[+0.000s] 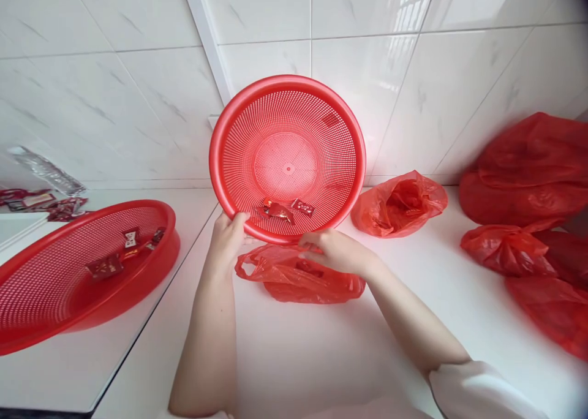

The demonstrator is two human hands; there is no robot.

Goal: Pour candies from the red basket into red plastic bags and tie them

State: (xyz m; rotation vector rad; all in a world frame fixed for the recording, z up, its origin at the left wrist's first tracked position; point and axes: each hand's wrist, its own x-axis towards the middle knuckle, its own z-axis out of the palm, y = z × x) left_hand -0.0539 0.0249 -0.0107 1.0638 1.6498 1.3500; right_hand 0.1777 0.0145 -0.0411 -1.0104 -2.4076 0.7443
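A red perforated basket (288, 152) is tilted up on its side, its opening facing me. My left hand (231, 235) grips its lower left rim. Several wrapped packets (278, 211) lie inside near the lower edge. Just below the rim, a red plastic bag (312, 284) lies on the white table. My right hand (328, 247) is over the bag's mouth, close under the basket's lower rim, with fingers bent; what they hold, if anything, is hidden.
At the left, a second red basket (160, 247) holds several packets. Behind it are a clear plastic bottle (48, 169) and more packets. An open red bag (399, 206) and several other red bags (528, 174) stand right, by the tiled wall (376, 70).
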